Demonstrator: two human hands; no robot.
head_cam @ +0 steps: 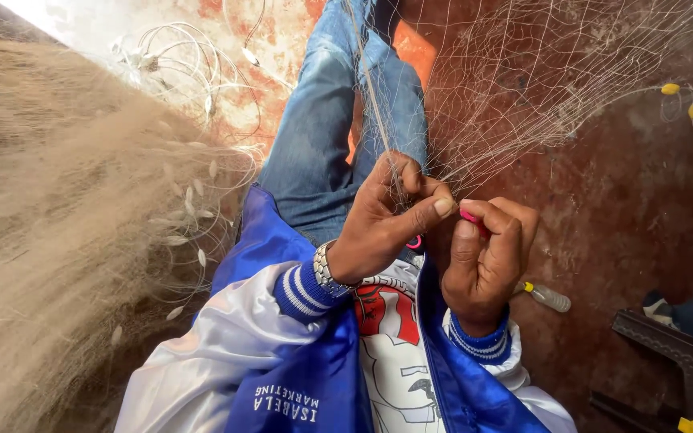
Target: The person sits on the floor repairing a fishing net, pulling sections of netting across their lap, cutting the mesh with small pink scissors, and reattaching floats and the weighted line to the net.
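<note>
My left hand pinches strands of a fine, pale fishing net between thumb and fingers, just above my lap. My right hand is closed around a small pink netting needle, its tip touching the mesh beside my left thumb. The net stretches up and away to the right over my blue-jeaned leg. I wear a blue and white jacket and a metal wristwatch on the left wrist.
A big heap of bunched tan net with small white floats fills the left. Yellow floats hang on the net at the right edge. A small pale bottle lies on the reddish floor; a dark object sits at lower right.
</note>
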